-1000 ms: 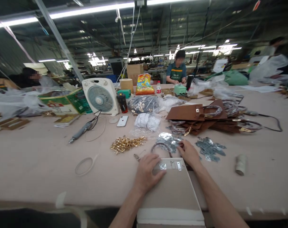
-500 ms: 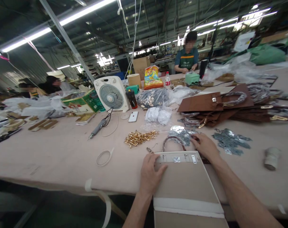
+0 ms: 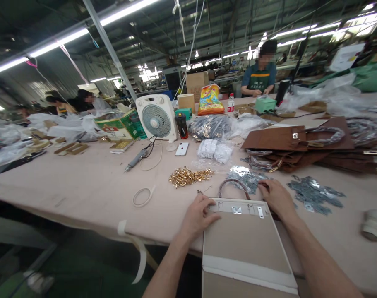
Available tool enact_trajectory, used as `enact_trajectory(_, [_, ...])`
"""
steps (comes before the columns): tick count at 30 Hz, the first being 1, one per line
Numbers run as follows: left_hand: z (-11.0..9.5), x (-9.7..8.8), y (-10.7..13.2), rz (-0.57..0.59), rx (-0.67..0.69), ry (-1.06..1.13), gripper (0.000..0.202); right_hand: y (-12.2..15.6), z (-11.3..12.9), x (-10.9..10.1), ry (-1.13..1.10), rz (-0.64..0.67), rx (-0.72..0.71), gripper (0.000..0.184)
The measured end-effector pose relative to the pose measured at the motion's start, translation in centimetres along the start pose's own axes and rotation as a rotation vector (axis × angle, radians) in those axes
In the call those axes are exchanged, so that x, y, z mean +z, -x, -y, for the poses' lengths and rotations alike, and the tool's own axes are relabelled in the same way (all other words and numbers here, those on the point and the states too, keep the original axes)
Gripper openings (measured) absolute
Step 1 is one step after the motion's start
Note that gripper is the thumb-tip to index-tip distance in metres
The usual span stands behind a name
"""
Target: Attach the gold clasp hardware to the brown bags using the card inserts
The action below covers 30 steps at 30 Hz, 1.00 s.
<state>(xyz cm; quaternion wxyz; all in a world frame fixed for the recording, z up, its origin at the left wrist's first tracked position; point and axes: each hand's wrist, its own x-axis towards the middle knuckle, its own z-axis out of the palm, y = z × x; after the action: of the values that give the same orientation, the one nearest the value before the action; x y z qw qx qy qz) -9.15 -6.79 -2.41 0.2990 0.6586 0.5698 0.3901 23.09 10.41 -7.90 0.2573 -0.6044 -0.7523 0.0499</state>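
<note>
A beige-lined handbag (image 3: pixel 244 240) lies flat in front of me, its brown plastic-wrapped handle (image 3: pixel 234 183) pointing away. Along its top strip sit small silver metal plates (image 3: pixel 236 210). My left hand (image 3: pixel 199 215) holds the bag's upper left corner, thumb on the lining and fingers at the edge. Beyond the upper right corner, my right hand (image 3: pixel 278 198) has its fingers pinched together beside a pile of thin silver metal plates (image 3: pixel 246 179). What is between those fingertips is too small to make out. A second pile of plates (image 3: pixel 317 194) lies right of this hand.
Gold-coloured fittings (image 3: pixel 188 177) are heaped left of the handle. Further left are a tape roll (image 3: pixel 141 197) and a grey corded power tool (image 3: pixel 136 159). A fan (image 3: pixel 157 118), a phone (image 3: pixel 181 149) and stacked brown bags (image 3: pixel 275 138) stand behind. A co-worker (image 3: pixel 261 76) is across the table.
The view has turned a little left, so things appear further right. My left hand's fingers have drawn in at the bag's corner. My right hand stays beside the plates.
</note>
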Motion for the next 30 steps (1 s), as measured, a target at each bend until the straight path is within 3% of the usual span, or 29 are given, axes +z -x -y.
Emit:
enact_trajectory(4, [-0.1, -0.9, -0.4, 0.076, 0.005, -0.004, 0.038, -0.3, -0.4, 0.2, -0.011, 0.026, -0.012, 0.027])
enact_trajectory(13, [0.2, -1.0, -0.4, 0.083, 0.019, -0.048, 0.031, -0.2, -0.4, 0.3, 0.016, 0.012, 0.005, 0.034])
enact_trajectory(22, [0.4, 0.6, 0.7, -0.063, 0.063, 0.001, 0.030, -0.5, -0.2, 0.4, 0.094, 0.053, 0.037, 0.037])
enact_trajectory(30, [0.5, 0.5, 0.9, -0.077, 0.076, 0.022, 0.028, -0.2, 0.1, 0.4, 0.182, 0.045, 0.026, 0.041])
